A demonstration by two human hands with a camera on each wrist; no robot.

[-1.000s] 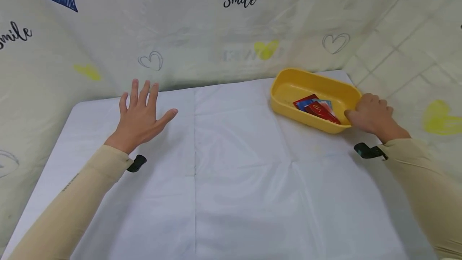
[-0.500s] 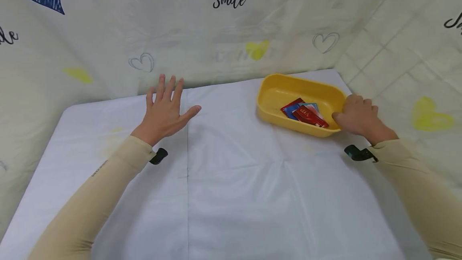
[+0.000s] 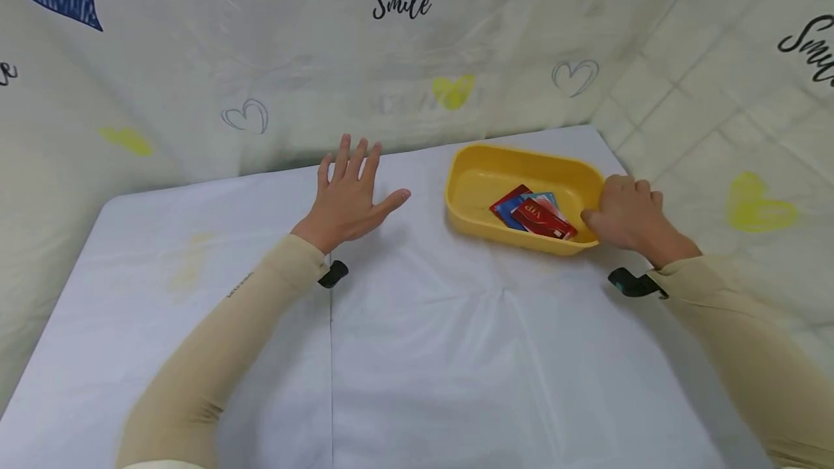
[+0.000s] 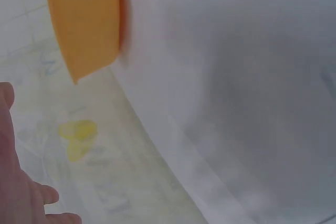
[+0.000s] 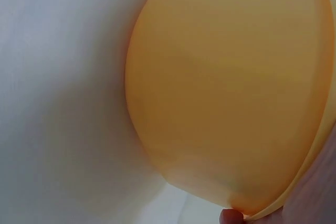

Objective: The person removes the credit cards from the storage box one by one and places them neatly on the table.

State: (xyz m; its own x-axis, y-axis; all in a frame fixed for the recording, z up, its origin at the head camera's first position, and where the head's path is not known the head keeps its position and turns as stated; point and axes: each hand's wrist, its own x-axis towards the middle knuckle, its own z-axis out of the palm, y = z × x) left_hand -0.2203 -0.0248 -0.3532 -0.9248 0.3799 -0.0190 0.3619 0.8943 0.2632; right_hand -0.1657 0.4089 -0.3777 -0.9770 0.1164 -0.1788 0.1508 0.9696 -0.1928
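A yellow plastic basin stands at the back right of the white-covered table, seen in the head view. Several overlapping cards lie inside it, a red one marked VIP on top. My right hand grips the basin's right end, thumb over the rim. In the right wrist view the basin's outer wall fills most of the picture. My left hand, fingers spread and holding nothing, hovers left of the basin, apart from it. The left wrist view catches part of the basin and the edge of that hand.
A white cloth with fold lines covers the table. Behind and to the right hangs a pale curtain printed with hearts and the word Smile. Dark wrist cameras sit under both sleeves.
My left hand has moved right across the table, nearer the basin, with its fingers still spread. The right hand keeps its grip on the basin's end. The whole head view has shifted slightly.
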